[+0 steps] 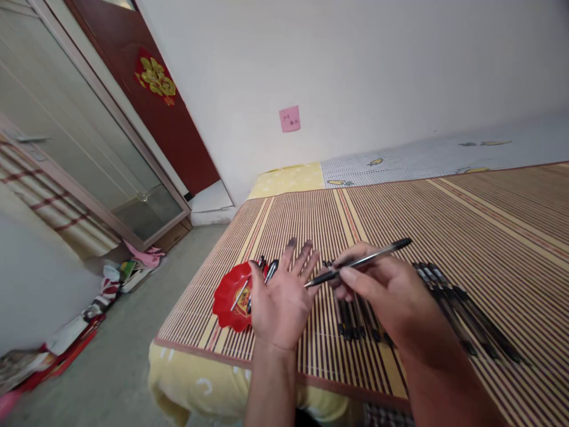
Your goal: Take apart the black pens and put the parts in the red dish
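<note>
Right hand (386, 290) pinches a slim black-and-silver ballpoint pen (362, 261) between thumb and forefinger, fingers closed on the near part of the barrel; the pen's tip end points left, touching or almost touching the open palm. Left hand (282, 296) is held flat, palm up, fingers spread and dark-smudged at the tips, gripping nothing.

Step in hand, as a judgement: the pen is being tried on the left palm, a check stroke. The next move calls for light pressure, a short drag across the palm, with the left hand held level.

Just left of the left hand, a red scalloped plastic dish (231, 296) holds a few pens, near the left edge of the bed. Right of the hands, a row of dark pens (462, 314) lies side by side on the striped bamboo mat (444, 213); another small batch of dark pens (355, 323) lies under the right hand, partly hidden.

Edges: the mat's near edge runs just below the wrists, with the yellow bedsheet (195, 379) dropping to a grey concrete floor (124, 356) at left. The dish sits close to that edge. Open room: the far mat beyond the hands is bare, wide to the right and far; the white wall (355, 71) is well apart.
</note>
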Tool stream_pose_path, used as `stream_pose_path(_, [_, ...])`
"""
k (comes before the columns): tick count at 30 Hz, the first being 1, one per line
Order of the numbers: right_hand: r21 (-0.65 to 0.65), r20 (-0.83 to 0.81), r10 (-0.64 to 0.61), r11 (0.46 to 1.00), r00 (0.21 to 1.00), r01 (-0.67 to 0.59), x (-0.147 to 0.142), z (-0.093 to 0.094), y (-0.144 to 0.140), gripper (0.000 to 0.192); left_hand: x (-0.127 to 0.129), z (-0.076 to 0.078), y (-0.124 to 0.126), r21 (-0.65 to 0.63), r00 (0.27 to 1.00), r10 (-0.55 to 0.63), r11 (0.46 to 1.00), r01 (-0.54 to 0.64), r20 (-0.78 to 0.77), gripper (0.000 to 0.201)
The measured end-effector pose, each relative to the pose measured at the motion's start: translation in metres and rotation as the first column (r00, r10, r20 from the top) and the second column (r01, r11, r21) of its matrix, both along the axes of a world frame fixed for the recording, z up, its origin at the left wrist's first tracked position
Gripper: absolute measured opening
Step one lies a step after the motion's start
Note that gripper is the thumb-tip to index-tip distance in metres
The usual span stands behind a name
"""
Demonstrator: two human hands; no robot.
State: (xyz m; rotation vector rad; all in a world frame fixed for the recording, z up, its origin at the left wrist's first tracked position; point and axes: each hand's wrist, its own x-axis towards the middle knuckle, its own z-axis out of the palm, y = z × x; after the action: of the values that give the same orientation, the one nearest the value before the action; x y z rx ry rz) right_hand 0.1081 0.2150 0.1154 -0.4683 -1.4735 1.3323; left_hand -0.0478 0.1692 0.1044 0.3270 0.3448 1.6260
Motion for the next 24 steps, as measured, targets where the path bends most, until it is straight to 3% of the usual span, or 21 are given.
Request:
stream_pose_path(2, [0.03, 0.039, 0.106, 0.994, 0.994, -0.108, -0.005, 0.004, -0.008, 0.008, 0.001, 0.001, -0.001, -0.017, 1.0, 0.01, 1.0, -0.01, 0.005, 0.075])
stream_pose_path(5, [0.084, 0.112, 0.165, 0.981, 0.98, -0.175, -0.012, 0.006, -0.016, 0.015, 0.003, 0.003, -0.001, -0.033, 0.999, 0.05, 0.998, -0.05, -0.002, 0.077])
stream_pose_path(16, [0.242, 0.238, 0.14, 0.95, 0.961, -0.199, -0.023, 0.009, -0.02, 0.023, 0.01, 0.006, -0.001, -0.086, 0.997, 0.083, 0.993, -0.083, -0.011, 0.078])
stream_pose_path(24, [0.222, 0.255, 0.091, 0.964, 0.963, -0.149, -0.015, 0.012, -0.019, 0.023, 0.008, 0.005, 0.0, -0.054, 0.999, 0.044, 0.997, -0.046, -0.031, 0.075])
